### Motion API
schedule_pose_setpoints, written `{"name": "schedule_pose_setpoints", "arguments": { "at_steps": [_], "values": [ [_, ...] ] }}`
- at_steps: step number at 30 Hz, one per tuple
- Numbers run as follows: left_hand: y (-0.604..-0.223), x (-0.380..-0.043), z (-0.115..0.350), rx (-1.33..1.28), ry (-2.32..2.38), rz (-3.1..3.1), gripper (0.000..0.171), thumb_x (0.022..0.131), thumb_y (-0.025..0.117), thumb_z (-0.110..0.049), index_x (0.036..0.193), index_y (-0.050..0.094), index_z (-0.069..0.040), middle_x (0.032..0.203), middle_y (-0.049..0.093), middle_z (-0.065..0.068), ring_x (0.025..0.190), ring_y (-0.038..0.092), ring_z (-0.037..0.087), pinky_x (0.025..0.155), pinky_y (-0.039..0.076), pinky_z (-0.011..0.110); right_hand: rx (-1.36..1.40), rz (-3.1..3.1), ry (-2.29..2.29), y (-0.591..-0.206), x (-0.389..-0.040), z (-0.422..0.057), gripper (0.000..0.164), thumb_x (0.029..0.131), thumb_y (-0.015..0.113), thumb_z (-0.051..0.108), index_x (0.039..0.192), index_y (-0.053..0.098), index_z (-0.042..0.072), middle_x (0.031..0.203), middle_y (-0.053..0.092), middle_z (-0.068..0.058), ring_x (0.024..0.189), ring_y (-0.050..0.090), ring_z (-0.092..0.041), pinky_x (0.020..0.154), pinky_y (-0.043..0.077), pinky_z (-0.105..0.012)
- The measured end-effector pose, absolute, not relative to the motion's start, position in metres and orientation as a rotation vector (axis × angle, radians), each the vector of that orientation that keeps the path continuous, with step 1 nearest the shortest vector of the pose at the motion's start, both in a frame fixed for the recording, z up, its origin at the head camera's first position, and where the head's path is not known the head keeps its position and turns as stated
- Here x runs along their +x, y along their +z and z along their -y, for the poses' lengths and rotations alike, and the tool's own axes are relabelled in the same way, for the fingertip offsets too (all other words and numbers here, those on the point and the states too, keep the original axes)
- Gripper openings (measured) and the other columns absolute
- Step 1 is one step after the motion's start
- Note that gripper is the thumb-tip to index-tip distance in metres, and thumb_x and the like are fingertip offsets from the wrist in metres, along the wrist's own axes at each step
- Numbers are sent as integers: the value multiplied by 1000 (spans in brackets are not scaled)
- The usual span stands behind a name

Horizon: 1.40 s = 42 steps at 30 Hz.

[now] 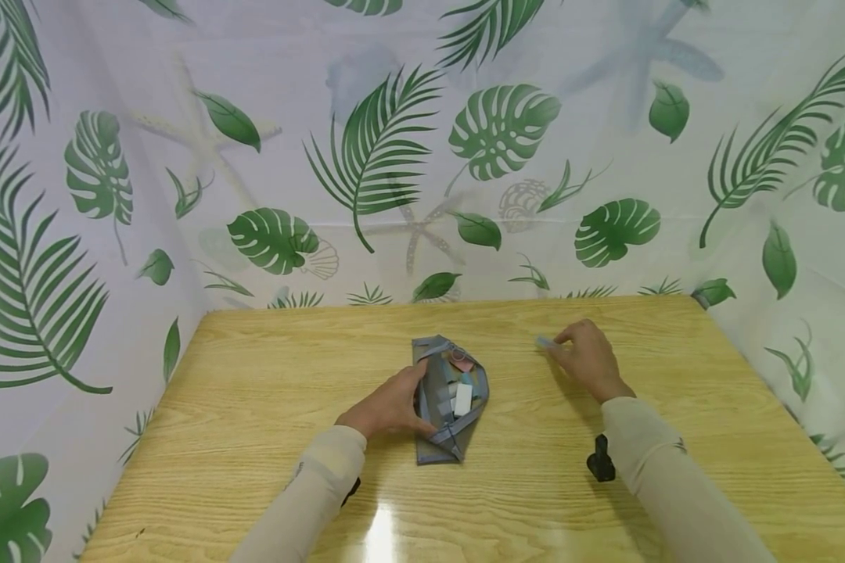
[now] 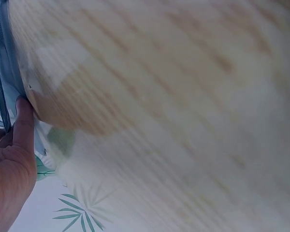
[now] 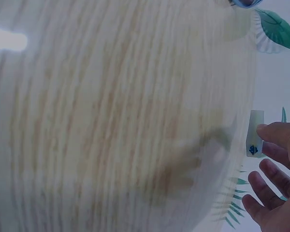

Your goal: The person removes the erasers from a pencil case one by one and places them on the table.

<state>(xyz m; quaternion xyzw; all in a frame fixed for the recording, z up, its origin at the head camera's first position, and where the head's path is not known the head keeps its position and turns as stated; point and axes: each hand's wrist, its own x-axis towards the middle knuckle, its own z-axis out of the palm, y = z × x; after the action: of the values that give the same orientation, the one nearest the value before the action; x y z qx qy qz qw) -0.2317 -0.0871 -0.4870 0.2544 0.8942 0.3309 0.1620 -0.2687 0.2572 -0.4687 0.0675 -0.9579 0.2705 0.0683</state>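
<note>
1. Watching from my remote seat, I see the left hand (image 1: 390, 403) gripping the left side of a grey pouch (image 1: 433, 391), thumb toward its near end, fingers toward its far end.
2. The pouch lies near the middle of the table (image 1: 253, 375), its mouth gaping; I make out a white block (image 1: 463, 399) and a pinkish item (image 1: 461, 363) inside.
3. Well apart to the right, the right hand (image 1: 587, 360) pinches a small pale piece (image 3: 255, 133) in its fingertips, the other fingers loosely spread.
4. I judge the step in hand to be shifting small things between pouch and table; whether this piece is bound in or out, I cannot tell.
5. To my eye, the next move calls for a steady left grip and a careful right-hand release, on bare wood or into the pouch.
</note>
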Motion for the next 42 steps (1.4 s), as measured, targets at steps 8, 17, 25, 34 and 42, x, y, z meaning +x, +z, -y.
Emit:
{"name": "schedule_pose_setpoints", "arguments": {
  "at_steps": [8,17,25,34,42],
  "values": [
    [-488,-232,87,715,965,-2550,114,78,91,-22,161,15,0,155,37,20,138,43,31,109,42,43,148,2922,875,-476,-267,-265,41,99,68,24,108,71,-15,119,57,-31,110,53,-48,90,47,-62],
    [-487,-232,87,748,942,-2565,116,77,92,-25,160,16,4,157,35,21,141,41,31,112,39,43,141,2931,872,-480,-265,-267,40,99,69,25,106,71,-14,122,54,-32,114,51,-50,91,46,-64],
    [-486,-232,88,710,954,-2542,115,79,90,-25,161,13,2,160,30,21,144,36,33,113,39,44,133,2943,843,-479,-265,-266,36,99,68,20,106,71,-14,123,54,-33,113,52,-51,91,46,-63],
    [-487,-231,89,739,1013,-2516,114,78,90,-21,161,15,0,158,33,19,142,39,31,112,40,43,152,2927,742,-480,-265,-265,32,97,70,18,104,73,-13,117,58,-34,108,56,-53,87,50,-63],
    [-487,-232,88,722,942,-2546,115,79,90,-26,161,14,2,160,30,21,144,36,32,114,37,43,166,2922,676,-482,-266,-266,28,95,71,15,102,74,-13,111,60,-33,102,58,-52,81,51,-62]
  ]
}}
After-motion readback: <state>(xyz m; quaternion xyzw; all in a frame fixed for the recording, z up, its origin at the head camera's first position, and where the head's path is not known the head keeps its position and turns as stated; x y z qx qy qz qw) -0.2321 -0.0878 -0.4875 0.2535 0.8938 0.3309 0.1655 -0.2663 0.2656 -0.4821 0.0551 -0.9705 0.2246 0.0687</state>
